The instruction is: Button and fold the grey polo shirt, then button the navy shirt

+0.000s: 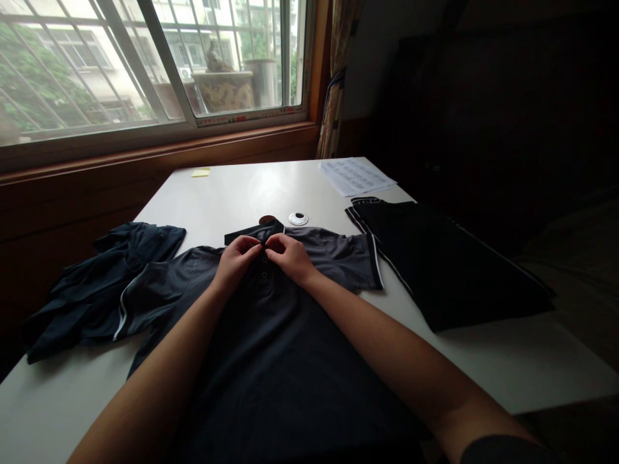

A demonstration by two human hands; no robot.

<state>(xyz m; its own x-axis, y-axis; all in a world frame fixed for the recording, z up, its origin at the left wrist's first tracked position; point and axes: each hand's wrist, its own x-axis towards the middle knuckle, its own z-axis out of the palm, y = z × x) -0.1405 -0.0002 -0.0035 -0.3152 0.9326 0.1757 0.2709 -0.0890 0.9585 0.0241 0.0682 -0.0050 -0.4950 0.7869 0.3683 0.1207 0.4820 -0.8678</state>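
A dark polo shirt (271, 348) lies spread front side up, its collar (256, 230) pointing away from me and its sleeves out to both sides. At the top of its placket, just below the collar, my left hand (238, 259) pinches the cloth. My right hand (289, 256) pinches the same spot from the other side, fingertips nearly touching the left ones. What exactly lies between the fingertips is too small to make out. Below them, light-rimmed buttons (264, 274) show on the placket.
The white table (232, 187) also carries a crumpled dark garment (111, 277) at left and folded dark clothes (449, 264) at right. Beyond the collar lie a round white disc (298, 218) and a brown round object (265, 220). Printed papers (355, 175) and a yellow note (200, 172) lie farther back.
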